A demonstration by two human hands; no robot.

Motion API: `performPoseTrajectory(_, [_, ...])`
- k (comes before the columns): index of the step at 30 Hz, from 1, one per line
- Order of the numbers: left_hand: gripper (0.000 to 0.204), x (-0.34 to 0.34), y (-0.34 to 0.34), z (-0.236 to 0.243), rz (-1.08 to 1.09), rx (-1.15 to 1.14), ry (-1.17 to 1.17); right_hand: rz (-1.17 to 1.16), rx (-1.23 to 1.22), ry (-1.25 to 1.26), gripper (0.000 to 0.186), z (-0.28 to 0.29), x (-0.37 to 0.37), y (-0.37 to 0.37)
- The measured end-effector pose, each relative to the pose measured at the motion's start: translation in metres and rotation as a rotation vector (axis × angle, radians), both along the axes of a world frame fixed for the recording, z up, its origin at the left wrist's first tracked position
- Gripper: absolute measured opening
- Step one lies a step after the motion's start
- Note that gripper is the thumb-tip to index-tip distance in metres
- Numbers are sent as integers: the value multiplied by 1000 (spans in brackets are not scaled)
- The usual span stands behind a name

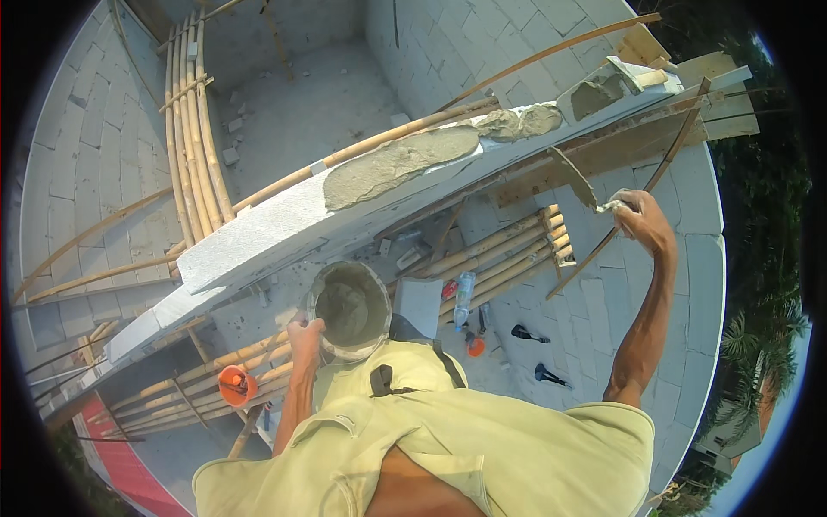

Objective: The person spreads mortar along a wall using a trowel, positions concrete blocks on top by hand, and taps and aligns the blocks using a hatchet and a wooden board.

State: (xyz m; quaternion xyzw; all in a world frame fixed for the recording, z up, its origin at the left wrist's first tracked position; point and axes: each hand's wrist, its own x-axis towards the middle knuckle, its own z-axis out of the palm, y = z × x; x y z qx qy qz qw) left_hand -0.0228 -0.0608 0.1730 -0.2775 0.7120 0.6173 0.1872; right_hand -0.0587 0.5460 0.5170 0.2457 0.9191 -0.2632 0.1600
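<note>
My left hand (304,336) grips the rim of a grey bucket (380,302), held close to my body. Wet grey mortar (343,312) lies inside it. Out to the right, my right hand (639,220) is closed around the handle of a trowel (575,179), whose blade is smeared with mortar and points toward the wall. Ahead of me a white block wall (250,237) runs diagonally. On its top lies a spread bed of mortar (405,164), with rougher lumps (521,122) farther right. The trowel blade is apart from that mortar.
Bamboo poles (191,129) stand beyond the wall at left; more form platforms (508,246) below me. An orange container (237,385) sits lower left. A plastic bottle (463,297) lies near the bucket. A wooden plank (551,168) runs along the wall's near side.
</note>
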Motion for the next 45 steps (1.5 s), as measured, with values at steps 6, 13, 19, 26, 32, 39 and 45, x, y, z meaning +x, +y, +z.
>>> performPoseTrajectory(6, [11,-22,50,38,-243,-3,52,450,33,-96,35,-151,55,-218])
performPoseTrajectory(13, [9,-26,104,49,-377,236,153,251,384,54,20,-287,81,-344])
performPoseTrajectory(19, [7,-37,127,56,-283,413,176,14,-13,127,27,-255,113,-329])
performPoseTrajectory(26, [18,-43,93,12,-24,507,-67,-192,-50,380,26,-191,111,-259])
performPoseTrajectory(32, [21,-25,42,-5,-41,342,-21,-252,12,535,30,-113,44,-124])
performPoseTrajectory(39, [19,-5,-12,-24,60,193,42,-192,11,319,23,-84,-54,52])
performPoseTrajectory(45, [21,21,-51,-22,125,100,52,-161,-252,287,19,-32,-65,102])
